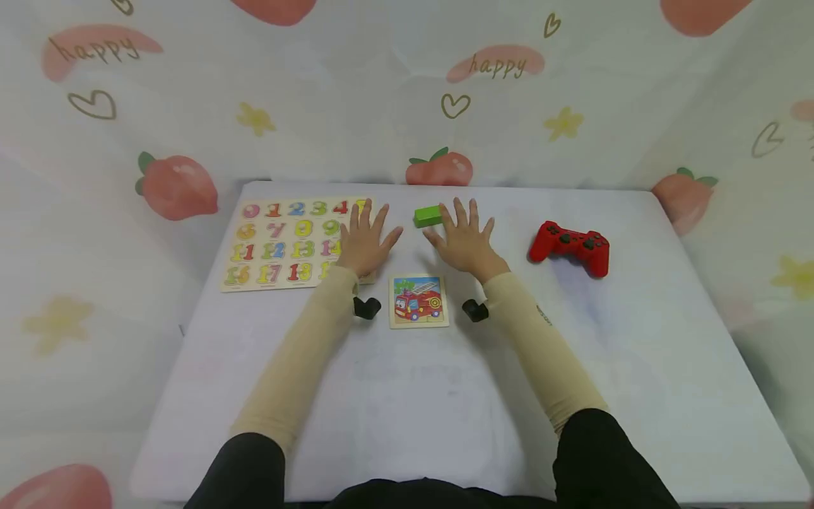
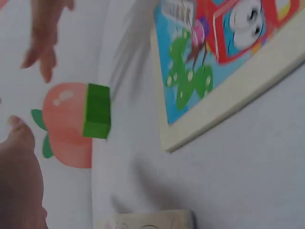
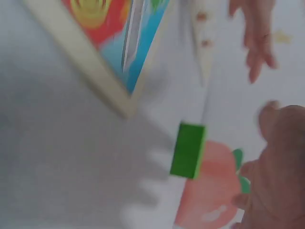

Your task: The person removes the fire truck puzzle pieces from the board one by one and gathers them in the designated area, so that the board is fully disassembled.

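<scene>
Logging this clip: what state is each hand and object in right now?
Left hand: fingers spread, holding nothing
Right hand: fingers spread, holding nothing
Number board: face up, partly hidden by the left hand
Fire-truck puzzle: lying face up, picture looks complete
Green block: lying down, not held
Red game controller: buttons up, not held

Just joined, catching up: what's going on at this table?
A person's left hand is spread over the right side of the number board; the right hand is spread near the green block, apart from it. Neither holds anything. The fire-truck picture lies between the beige sleeves, the red game controller off right.
</scene>
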{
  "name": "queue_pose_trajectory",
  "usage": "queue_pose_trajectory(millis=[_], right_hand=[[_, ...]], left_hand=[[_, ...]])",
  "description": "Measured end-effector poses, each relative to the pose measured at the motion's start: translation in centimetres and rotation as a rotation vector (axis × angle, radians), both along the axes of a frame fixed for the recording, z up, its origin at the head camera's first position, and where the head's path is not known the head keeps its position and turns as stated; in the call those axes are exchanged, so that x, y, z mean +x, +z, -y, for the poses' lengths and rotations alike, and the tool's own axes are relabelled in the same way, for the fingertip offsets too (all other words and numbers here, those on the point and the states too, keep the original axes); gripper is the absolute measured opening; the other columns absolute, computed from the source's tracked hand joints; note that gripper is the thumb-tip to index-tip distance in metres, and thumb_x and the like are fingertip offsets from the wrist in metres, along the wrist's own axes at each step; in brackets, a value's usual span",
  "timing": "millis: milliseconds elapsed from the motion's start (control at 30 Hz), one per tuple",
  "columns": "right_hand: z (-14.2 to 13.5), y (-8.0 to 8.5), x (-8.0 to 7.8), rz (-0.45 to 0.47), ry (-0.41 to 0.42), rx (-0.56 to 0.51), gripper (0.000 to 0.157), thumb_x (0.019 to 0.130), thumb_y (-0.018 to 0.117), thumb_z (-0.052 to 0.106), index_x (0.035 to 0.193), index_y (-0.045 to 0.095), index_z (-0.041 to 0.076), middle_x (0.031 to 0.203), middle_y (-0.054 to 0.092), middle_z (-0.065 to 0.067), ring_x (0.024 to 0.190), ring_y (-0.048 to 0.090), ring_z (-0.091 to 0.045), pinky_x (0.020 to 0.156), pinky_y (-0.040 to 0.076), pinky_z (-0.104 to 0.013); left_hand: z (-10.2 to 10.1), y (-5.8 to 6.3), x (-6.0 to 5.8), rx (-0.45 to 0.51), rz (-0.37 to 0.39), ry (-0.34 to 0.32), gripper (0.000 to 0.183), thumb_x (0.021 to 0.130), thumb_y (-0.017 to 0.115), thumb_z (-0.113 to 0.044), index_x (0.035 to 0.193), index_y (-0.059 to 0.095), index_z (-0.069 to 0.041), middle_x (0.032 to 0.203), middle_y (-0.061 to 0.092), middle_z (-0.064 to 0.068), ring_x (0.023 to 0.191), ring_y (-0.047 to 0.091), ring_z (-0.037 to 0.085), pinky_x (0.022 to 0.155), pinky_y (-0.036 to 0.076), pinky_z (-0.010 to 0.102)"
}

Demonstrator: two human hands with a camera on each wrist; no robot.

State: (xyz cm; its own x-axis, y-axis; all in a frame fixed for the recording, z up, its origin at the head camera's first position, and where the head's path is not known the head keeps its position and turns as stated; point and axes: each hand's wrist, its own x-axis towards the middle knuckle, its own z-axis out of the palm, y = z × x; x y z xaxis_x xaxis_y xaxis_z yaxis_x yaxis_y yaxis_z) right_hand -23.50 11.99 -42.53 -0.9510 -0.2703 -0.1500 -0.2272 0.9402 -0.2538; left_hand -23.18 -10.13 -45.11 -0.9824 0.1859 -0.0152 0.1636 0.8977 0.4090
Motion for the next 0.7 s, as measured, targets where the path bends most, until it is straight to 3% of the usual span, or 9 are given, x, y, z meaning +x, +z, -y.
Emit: queue_pose_trajectory(millis=[133, 233, 367, 533, 700], right_hand=[[0.1, -0.2, 2.7, 0.005, 0.073, -0.046, 0.070, 0.097, 0.038, 0.057, 0.153, 0.021, 0.017, 0.157, 0.015, -0.016, 0.144, 0.008, -0.040, 0.106, 0.024, -0.067], [-0.2, -0.6, 4.9, 0.051, 0.121, -0.104, 0.065, 0.097, 0.051, 0.044, 0.150, 0.028, 0.015, 0.147, 0.031, -0.021, 0.133, 0.031, -0.040, 0.100, 0.039, -0.060], [-0.7, -1.5, 7.0, 0.136, 0.139, -0.153, 0.060, 0.095, 0.060, 0.029, 0.147, 0.034, 0.011, 0.131, 0.045, -0.022, 0.115, 0.048, -0.035, 0.096, 0.047, -0.050], [-1.1, -3.0, 7.7, 0.099, 0.177, -0.152, 0.045, 0.095, 0.061, 0.025, 0.135, 0.049, 0.007, 0.119, 0.053, -0.019, 0.105, 0.054, -0.030, 0.091, 0.049, -0.044], [-1.3, -3.4, 7.7, 0.069, 0.191, -0.168, 0.042, 0.094, 0.062, 0.028, 0.130, 0.054, 0.008, 0.114, 0.055, -0.015, 0.100, 0.055, -0.027, 0.088, 0.050, -0.042]], left_hand=[[0.5, -0.3, 3.1, 0.198, -0.001, -0.113, 0.065, 0.099, 0.043, -0.048, 0.152, 0.024, -0.017, 0.160, 0.005, 0.014, 0.148, 0.000, 0.033, 0.118, 0.010, 0.053], [0.2, -0.9, 6.2, 0.271, 0.034, -0.163, 0.061, 0.099, 0.046, -0.043, 0.150, 0.030, -0.014, 0.159, 0.014, 0.014, 0.147, 0.008, 0.031, 0.117, 0.015, 0.050], [-0.8, -2.4, 9.4, 0.286, 0.076, -0.180, 0.062, 0.098, 0.045, -0.047, 0.149, 0.033, -0.014, 0.157, 0.022, 0.010, 0.147, 0.013, 0.027, 0.117, 0.018, 0.047], [-1.3, -5.0, 10.9, 0.161, 0.012, -0.226, 0.074, 0.092, 0.049, -0.060, 0.150, 0.033, -0.017, 0.157, 0.025, 0.004, 0.148, 0.013, 0.023, 0.119, 0.015, 0.043], [-1.3, -6.3, 11.3, 0.078, -0.074, -0.259, 0.073, 0.091, 0.049, -0.062, 0.149, 0.036, -0.020, 0.157, 0.025, 0.004, 0.148, 0.011, 0.024, 0.120, 0.010, 0.044]])
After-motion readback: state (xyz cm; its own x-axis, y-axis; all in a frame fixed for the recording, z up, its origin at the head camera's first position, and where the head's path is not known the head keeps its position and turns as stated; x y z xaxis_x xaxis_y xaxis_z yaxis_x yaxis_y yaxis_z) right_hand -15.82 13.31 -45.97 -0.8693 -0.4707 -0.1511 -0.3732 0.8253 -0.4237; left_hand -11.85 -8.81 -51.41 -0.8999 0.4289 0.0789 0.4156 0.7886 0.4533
